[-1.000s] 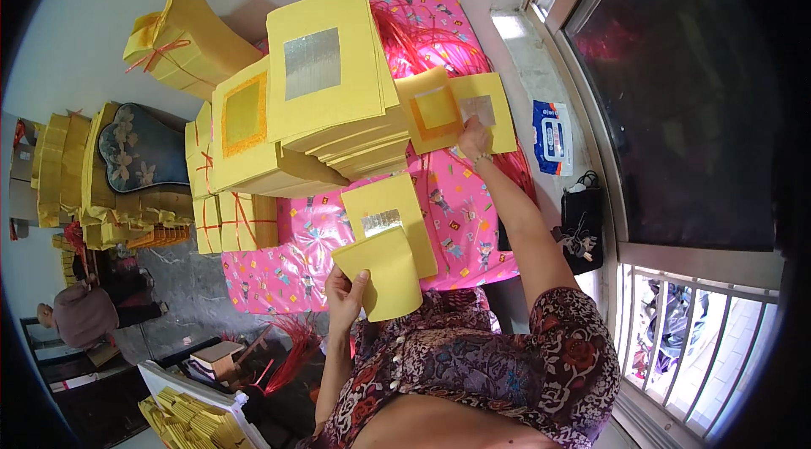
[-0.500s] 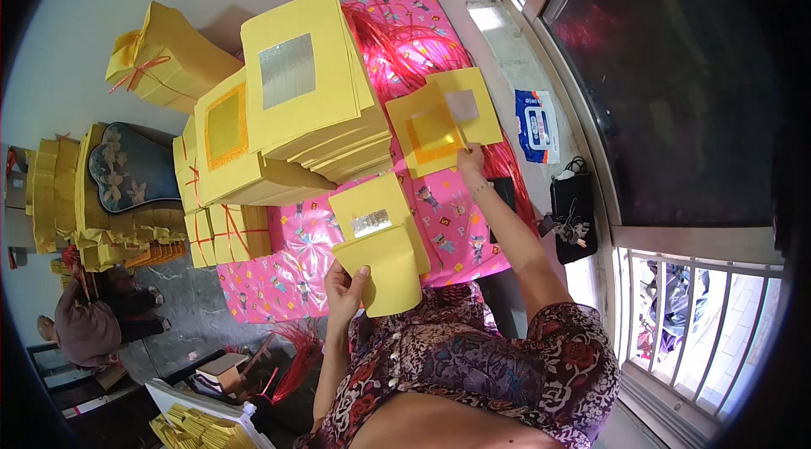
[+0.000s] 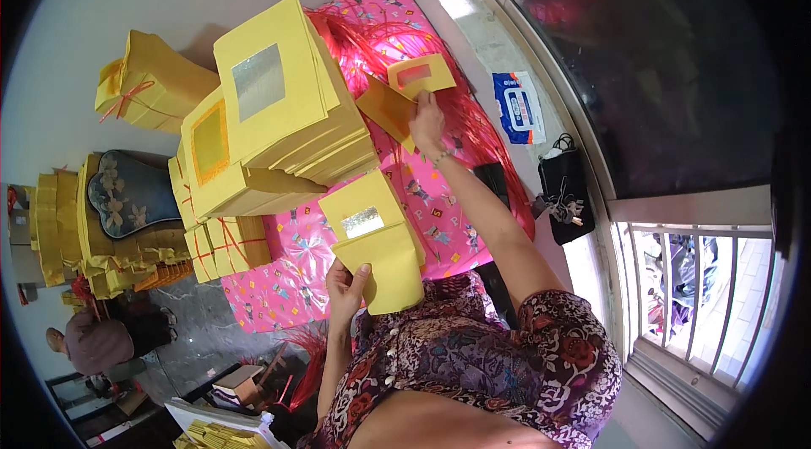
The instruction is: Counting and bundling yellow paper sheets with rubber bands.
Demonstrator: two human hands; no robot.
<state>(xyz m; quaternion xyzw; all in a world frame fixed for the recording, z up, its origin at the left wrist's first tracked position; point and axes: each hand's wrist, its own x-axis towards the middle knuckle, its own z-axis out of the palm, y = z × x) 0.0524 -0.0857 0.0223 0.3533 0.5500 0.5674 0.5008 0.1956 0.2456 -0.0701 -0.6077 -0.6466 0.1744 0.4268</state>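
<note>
The left hand [image 3: 346,290] pinches the left edge of a plain yellow sheet [image 3: 384,276], thumb on top, at the near side of the pink-covered desk [image 3: 443,234]. That sheet overlaps a silver-patched sheet [image 3: 355,194] just beyond it. Farther off, the right hand [image 3: 427,121] has its grip closed on the paired sheets [image 3: 431,69] (whether it pinches both, I cannot tell), which are tilted apart beside red strands [image 3: 363,43]. A tall yellow stack [image 3: 296,103] rises to their left; a blue-and-white packet [image 3: 517,108] lies to the right.
</note>
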